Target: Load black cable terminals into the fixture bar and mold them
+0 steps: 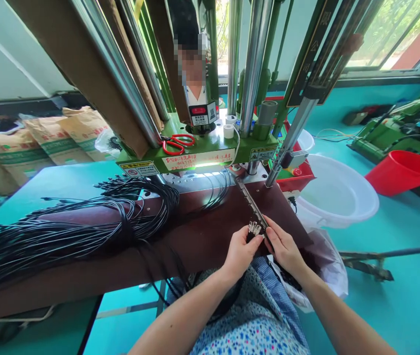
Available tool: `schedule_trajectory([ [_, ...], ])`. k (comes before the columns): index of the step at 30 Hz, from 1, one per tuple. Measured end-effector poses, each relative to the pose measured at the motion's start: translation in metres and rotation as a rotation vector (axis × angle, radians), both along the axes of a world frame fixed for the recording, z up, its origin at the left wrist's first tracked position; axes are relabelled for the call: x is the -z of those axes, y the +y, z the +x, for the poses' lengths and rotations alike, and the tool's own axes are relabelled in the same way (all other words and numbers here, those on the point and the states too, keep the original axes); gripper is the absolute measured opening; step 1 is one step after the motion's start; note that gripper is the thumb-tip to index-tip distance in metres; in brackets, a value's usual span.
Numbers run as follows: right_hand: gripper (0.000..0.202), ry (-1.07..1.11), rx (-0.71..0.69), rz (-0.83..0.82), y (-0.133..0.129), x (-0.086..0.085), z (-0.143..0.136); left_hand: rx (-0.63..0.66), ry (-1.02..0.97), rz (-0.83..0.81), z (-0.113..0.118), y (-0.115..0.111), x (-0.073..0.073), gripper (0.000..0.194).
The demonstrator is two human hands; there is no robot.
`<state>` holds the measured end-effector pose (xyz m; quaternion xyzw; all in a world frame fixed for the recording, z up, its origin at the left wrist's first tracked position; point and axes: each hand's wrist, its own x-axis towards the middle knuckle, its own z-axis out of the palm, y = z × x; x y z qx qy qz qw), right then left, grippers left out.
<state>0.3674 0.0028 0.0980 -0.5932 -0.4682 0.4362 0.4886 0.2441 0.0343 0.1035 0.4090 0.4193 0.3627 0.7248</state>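
Observation:
My left hand is closed on a small bunch of cable ends with pale metal connectors, fanned upward between thumb and fingers. Just right of it, my right hand grips the near end of a long, narrow metal bar with small slots along it. The bar slants away toward the machine, its far end near the machine's front edge. The fingertips of both hands nearly meet at the bar's near end. Black cables hang below the table edge near my left forearm.
A large bundle of black cables lies on the brown table at left. Ahead stands a green press machine with steel columns and red-handled scissors on it. At right are a white tub, a red bucket and a lined bin.

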Motion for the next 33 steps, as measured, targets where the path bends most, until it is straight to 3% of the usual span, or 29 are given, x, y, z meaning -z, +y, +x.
schedule_trajectory([
  [3, 0.053, 0.055, 0.004, -0.028, 0.0, -0.001, -0.001, 0.027, -0.026, 0.052, -0.003, 0.005, 0.0, 0.028],
  [8, 0.055, 0.189, 0.067, -0.048, -0.002, -0.008, 0.001, -0.084, -0.101, -0.005, -0.01, 0.014, -0.005, 0.028],
  [14, 0.055, 0.178, -0.002, -0.07, -0.001, -0.011, 0.002, 0.079, -0.027, -0.09, -0.005, 0.011, -0.01, 0.036],
  [22, 0.057, 0.139, -0.096, -0.131, -0.003, -0.005, 0.009, 0.085, -0.001, -0.082, -0.004, 0.013, -0.016, 0.038],
  [28, 0.056, -0.055, -0.175, -0.049, -0.003, -0.001, 0.008, 0.028, 0.044, -0.012, -0.007, 0.009, -0.006, 0.034],
  [33, 0.056, 0.142, -0.032, -0.122, -0.002, -0.008, 0.004, -0.107, 0.114, 0.101, -0.009, 0.013, -0.001, 0.027],
])
